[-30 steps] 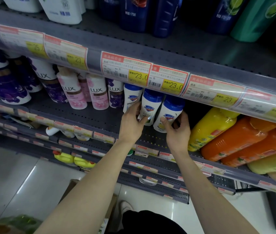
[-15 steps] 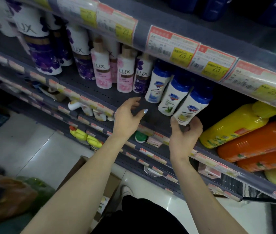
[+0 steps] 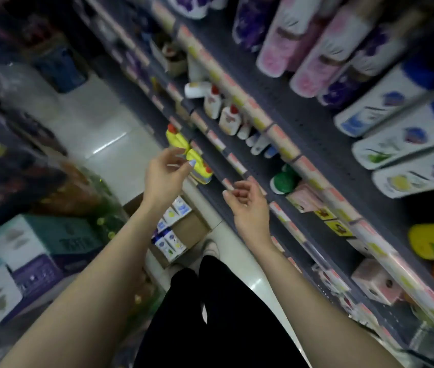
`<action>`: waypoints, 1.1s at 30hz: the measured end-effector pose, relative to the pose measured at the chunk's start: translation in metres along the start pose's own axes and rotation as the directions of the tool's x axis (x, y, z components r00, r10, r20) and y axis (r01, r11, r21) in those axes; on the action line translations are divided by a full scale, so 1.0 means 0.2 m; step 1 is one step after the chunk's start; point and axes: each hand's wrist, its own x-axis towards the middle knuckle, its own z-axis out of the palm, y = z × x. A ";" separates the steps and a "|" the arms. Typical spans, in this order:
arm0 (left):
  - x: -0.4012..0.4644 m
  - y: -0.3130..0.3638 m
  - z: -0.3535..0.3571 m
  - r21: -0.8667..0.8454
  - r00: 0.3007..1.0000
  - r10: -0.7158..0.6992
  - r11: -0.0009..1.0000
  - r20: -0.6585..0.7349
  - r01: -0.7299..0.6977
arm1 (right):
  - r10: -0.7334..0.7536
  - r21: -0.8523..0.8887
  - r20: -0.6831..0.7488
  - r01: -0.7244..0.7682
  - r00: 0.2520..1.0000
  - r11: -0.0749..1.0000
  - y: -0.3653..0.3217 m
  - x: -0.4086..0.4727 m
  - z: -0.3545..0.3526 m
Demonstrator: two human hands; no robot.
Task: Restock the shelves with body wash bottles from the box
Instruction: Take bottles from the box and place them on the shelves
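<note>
Both hands are empty. The left hand (image 3: pixel 163 174) hangs in the air with fingers loosely curled, thumb and forefinger near each other but gripping nothing. The right hand (image 3: pixel 247 205) is likewise bare, fingers half bent, palm turned inward. Neither touches a bottle or the shelf (image 3: pixel 290 110).

The step in hand looks like the return trip: between placing stock and fetching more. Below and between the two hands, on the floor, sits the open box (image 3: pixel 181 229), with several white-and-blue bottles (image 3: pixel 169 241) standing in it, labels up. Above and to the right of the right hand, three bottles of the same kind already lie in a row on the shelf (image 3: pixel 401 144), beside the pink and purple ones further back.

The next move, as I judge it, calls for bending down and lowering both hands to the box, then closing each around one bottle's body. The box is partly hidden by the left forearm, so how many bottles remain cannot be told. The view is blurred, so finer detail of the labels is not readable.
</note>
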 end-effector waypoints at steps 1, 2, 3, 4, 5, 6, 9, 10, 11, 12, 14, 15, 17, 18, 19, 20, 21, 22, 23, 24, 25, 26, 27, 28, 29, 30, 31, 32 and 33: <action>0.00 -0.08 -0.06 0.014 0.998 -0.060 0.998 -0.019 0.060 | 0.026 -0.040 0.060 -0.024 0.998 0.999 0.05 0.03 0.06; -0.01 -0.18 -0.11 0.026 0.992 -0.118 0.993 -0.033 0.119 | 0.054 -0.078 0.109 -0.046 0.993 0.996 0.11 0.06 0.13; -0.01 -0.28 -0.15 0.033 0.983 -0.172 0.984 -0.058 0.174 | 0.073 -0.113 0.154 -0.056 0.985 0.992 0.18 0.09 0.20; -0.02 -0.40 -0.18 0.039 0.971 -0.222 0.973 -0.082 0.226 | 0.092 -0.148 0.197 -0.063 0.976 0.987 0.25 0.13 0.27; -0.02 -0.52 -0.20 0.044 0.958 -0.271 0.960 -0.094 0.276 | 0.114 -0.183 0.233 -0.072 0.966 0.980 0.34 0.17 0.34; -0.01 -0.65 -0.21 0.047 0.944 -0.317 0.945 -0.096 0.322 | 0.140 -0.218 0.268 -0.082 0.953 0.973 0.43 0.21 0.42; 0.02 -1.11 -0.18 0.058 0.885 -0.451 0.886 -0.118 0.459 | 0.238 -0.313 0.362 -0.123 0.901 0.942 0.78 0.37 0.67; 0.03 -1.28 -0.16 0.054 0.866 -0.484 0.868 -0.128 0.493 | 0.258 -0.337 0.382 -0.126 0.888 0.933 0.91 0.43 0.75; 0.05 -1.45 -0.13 0.045 0.845 -0.517 0.849 -0.137 0.527 | 0.274 -0.359 0.400 -0.126 0.874 0.925 1.05 0.49 0.82; 0.07 -1.62 -0.09 0.031 0.822 -0.550 0.828 -0.149 0.560 | 0.288 -0.378 0.420 -0.123 0.860 0.918 1.19 0.55 0.90; 0.10 -1.96 0.00 -0.007 0.765 -0.623 0.776 -0.164 0.631 | 0.329 -0.422 0.454 -0.125 0.828 0.898 1.49 0.68 1.04; 0.12 -2.12 0.05 -0.025 0.732 -0.661 0.745 -0.167 0.667 | 0.355 -0.447 0.465 -0.131 0.811 0.885 1.64 0.74 1.10; 0.16 -2.42 0.13 -0.044 0.676 -0.711 0.695 -0.196 0.718 | 0.405 -0.503 0.477 -0.136 0.780 0.853 1.93 0.85 1.21; 0.18 -2.55 0.17 -0.048 0.656 -0.722 0.680 -0.220 0.732 | 0.424 -0.531 0.483 -0.129 0.766 0.838 2.06 0.90 1.26; 0.21 -2.68 0.20 -0.051 0.641 -0.730 0.668 -0.238 0.742 | 0.443 -0.553 0.491 -0.125 0.750 0.824 2.20 0.95 1.31; 0.23 -2.79 0.24 -0.056 0.627 -0.739 0.657 -0.247 0.752 | 0.463 -0.574 0.497 -0.121 0.734 0.810 2.33 0.99 1.35; 0.25 -2.89 0.27 -0.060 0.617 -0.746 0.648 -0.250 0.759 | 0.484 -0.600 0.499 -0.116 0.719 0.792 2.45 1.02 1.39; 0.27 -2.99 0.31 -0.059 0.609 -0.751 0.641 -0.255 0.766 | 0.508 -0.627 0.500 -0.111 0.701 0.771 2.57 1.05 1.43; 0.29 -3.07 0.34 -0.055 0.600 -0.755 0.633 -0.265 0.772 | 0.536 -0.653 0.498 -0.112 0.682 0.749 2.69 1.07 1.45; 0.30 -3.14 0.38 -0.048 0.591 -0.758 0.625 -0.275 0.779 | 0.562 -0.672 0.494 -0.119 0.663 0.731 2.79 1.08 1.47; 0.31 -3.21 0.42 -0.045 0.584 -0.765 0.616 -0.274 0.786 | 0.587 -0.687 0.491 -0.128 0.644 0.715 2.88 1.08 1.49; 0.33 -3.27 0.46 -0.045 0.575 -0.776 0.604 -0.261 0.795 | 0.605 -0.699 0.487 -0.134 0.630 0.702 2.96 1.09 1.51; 0.34 -3.33 0.50 -0.040 0.561 -0.790 0.587 -0.247 0.809 | 0.615 -0.708 0.483 -0.136 0.623 0.693 3.03 1.09 1.53; 0.35 -3.38 0.54 -0.030 0.542 -0.805 0.564 -0.242 0.825 | 0.618 -0.714 0.478 -0.133 0.624 0.687 3.09 1.10 1.55; 0.37 -3.43 0.57 -0.025 0.514 -0.821 0.536 -0.249 0.844 | 0.619 -0.720 0.474 -0.129 0.626 0.682 3.14 1.11 1.56; 0.38 -3.47 0.60 -0.029 0.482 -0.836 0.506 -0.262 0.862 | 0.620 -0.724 0.475 -0.123 0.625 0.679 3.17 1.12 1.58; 0.38 -3.50 0.62 -0.037 0.450 -0.849 0.477 -0.278 0.878 | 0.623 -0.725 0.481 -0.120 0.617 0.678 3.20 1.13 1.60; 0.39 -3.54 0.64 -0.042 0.421 -0.857 0.452 -0.296 0.891 | 0.628 -0.722 0.491 -0.121 0.604 0.681 3.22 1.14 1.61; 0.40 -3.56 0.66 -0.047 0.395 -0.864 0.429 -0.313 0.902 | 0.632 -0.717 0.501 -0.126 0.592 0.686 3.23 1.14 1.63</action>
